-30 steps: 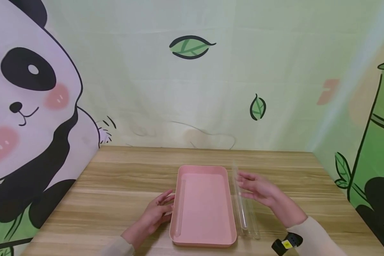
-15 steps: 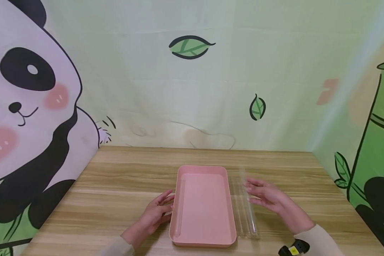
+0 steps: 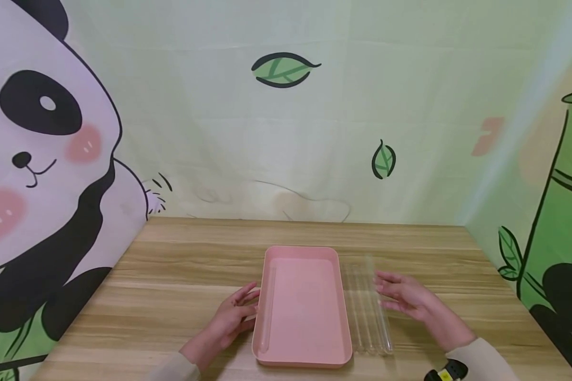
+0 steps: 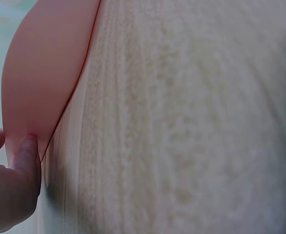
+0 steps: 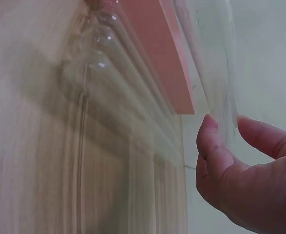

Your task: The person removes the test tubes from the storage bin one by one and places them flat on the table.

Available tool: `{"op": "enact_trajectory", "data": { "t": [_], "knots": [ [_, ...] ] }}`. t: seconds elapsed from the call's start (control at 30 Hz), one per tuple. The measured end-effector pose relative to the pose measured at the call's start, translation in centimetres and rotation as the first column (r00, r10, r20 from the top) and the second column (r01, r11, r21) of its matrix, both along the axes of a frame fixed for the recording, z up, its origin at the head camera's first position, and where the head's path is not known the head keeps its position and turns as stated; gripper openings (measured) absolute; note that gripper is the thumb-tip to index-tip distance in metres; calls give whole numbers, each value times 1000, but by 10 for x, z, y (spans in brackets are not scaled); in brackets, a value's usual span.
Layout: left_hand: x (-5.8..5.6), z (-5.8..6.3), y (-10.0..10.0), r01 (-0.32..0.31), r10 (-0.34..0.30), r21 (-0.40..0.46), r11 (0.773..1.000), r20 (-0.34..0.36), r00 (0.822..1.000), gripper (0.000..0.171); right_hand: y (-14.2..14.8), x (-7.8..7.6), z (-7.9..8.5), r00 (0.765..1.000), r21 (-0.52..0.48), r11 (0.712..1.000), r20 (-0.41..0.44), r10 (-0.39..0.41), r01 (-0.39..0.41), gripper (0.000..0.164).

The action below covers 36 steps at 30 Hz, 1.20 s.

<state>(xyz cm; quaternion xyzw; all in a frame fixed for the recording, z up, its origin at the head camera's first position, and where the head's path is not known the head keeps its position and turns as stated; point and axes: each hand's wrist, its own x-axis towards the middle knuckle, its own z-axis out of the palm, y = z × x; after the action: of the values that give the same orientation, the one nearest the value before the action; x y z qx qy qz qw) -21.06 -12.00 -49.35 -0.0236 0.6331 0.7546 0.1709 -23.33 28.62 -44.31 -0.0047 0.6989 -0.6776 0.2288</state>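
Observation:
A shallow pink tray with raised walls lies in the middle of the table in the head view. My left hand rests at its left side; the thumb touches the outer wall in the left wrist view, fingers relaxed. Along the tray's right side lies a clear plastic piece with long ridges and rounded ends. My right hand pinches an upright clear plastic strip between thumb and fingers, at the ridged piece's right edge. Transparency hides whether strip and ridged piece are one.
The wood-grain table backs onto a pale green cloth printed with leaves. A panda print covers the left side, bamboo the right. My right sleeve has a black wrist device.
My right hand has moved right and slightly nearer, taking the upright clear strip with it. More ridges now show between strip and tray. The left hand and tray have stayed put.

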Motion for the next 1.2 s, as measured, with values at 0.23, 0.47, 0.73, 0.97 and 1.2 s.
{"op": "enact_trajectory", "data": {
  "t": [0.23, 0.47, 0.73, 0.97, 1.2],
  "knots": [
    [0, 0, 0, -4, 4, -1, 1000, 4, 1000, 71, 4, -3, -6, 1000, 15, 1000, 13, -25, 25, 69],
    [0, 0, 0, -3, 3, 1, 1000, 6, 1000, 71, 8, -7, -13, 999, 19, 999, 18, -40, 40, 68],
    [1, 1, 0, -1, 1, -1, 1000, 8, 1000, 71, 7, -9, -21, 998, 50, 997, 20, -66, 65, 65],
    [1, 2, 0, -4, 4, -8, 1000, 10, 1000, 70, 5, -10, -24, 996, 77, 994, 8, -84, 83, 67],
    [1, 2, 0, -7, 7, -13, 1000, 12, 1000, 71, 3, -12, -27, 993, 115, 987, 2, -116, 115, 65]
  ]
}}
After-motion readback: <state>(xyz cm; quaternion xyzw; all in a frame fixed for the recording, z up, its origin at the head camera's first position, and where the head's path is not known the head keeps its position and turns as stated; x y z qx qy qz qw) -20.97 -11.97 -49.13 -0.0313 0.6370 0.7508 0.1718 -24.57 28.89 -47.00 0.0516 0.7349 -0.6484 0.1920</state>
